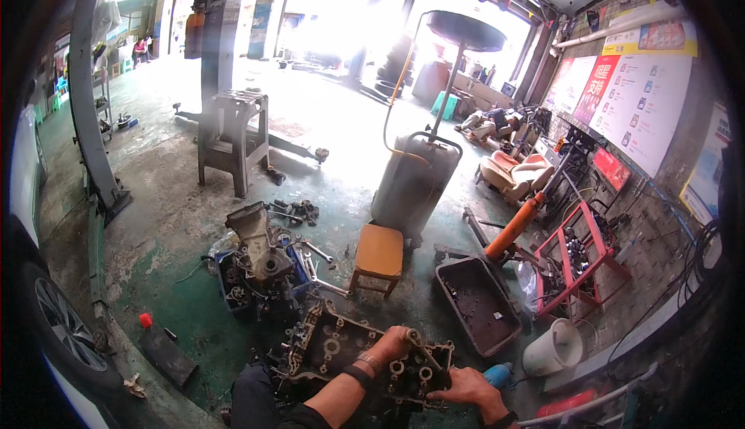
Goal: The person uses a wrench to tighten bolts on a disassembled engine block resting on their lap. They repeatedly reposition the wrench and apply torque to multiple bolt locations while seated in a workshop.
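Observation:
A dark, open engine casting (330, 340) lies below me, with round bores at its right. My left hand (388, 345) is closed around a metal bar-like tool (423, 354) angled over the right part of the casting. My right hand (466, 389) is at the casting's right side, near the tool's lower end, fingers bent and thumb toward the metal; what they grip is hidden. Left of the casting stands another dirty engine assembly (264, 254) with loose wrenches (326, 281) on the floor beside it.
An orange-topped stool (379, 250), grey tank (407, 180) and black tray (477, 305) stand ahead. At right are an orange hoist (514, 227), red rack (566, 266) and white bucket (552, 347). A car wheel (70, 328), lift post (93, 118) and grey stool (233, 138) are left.

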A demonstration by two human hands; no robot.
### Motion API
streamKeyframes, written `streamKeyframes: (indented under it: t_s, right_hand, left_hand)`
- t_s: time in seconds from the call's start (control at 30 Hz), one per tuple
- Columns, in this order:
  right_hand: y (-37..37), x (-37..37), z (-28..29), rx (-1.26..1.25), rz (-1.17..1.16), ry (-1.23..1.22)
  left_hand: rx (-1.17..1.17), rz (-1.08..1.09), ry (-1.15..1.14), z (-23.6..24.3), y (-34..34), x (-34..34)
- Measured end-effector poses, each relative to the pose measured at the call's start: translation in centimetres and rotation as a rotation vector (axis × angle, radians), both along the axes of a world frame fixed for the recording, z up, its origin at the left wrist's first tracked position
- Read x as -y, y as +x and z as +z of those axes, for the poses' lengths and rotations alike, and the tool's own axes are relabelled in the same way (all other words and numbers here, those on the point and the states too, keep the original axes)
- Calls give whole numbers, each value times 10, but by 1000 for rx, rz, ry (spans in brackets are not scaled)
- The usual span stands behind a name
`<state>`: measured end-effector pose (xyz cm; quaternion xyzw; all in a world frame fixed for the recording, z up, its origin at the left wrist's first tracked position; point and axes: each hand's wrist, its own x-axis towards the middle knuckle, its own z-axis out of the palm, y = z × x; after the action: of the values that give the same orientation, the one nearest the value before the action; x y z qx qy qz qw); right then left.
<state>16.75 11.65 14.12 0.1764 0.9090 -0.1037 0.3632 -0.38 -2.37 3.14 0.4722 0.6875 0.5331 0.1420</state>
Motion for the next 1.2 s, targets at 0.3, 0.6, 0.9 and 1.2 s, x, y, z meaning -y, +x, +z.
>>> streamKeyframes:
  t_s: [0.3, 0.6, 0.9, 1.2]
  right_hand:
    - [4, -9, -12, -57, 7, -197]
    - [6, -9, -23, -296, -149, 179]
    - [-27, -25, -56, -768, -227, 387]
    - [-48, -25, -67, -978, -174, 494]
  left_hand:
    - [-33, -17, -11, 0, -3, 1]
    - [-14, 35, 20, -36, -4, -21]
    - [-102, 107, -14, -45, 2, -19]
    - [-83, 97, -46, -7, 8, -4]
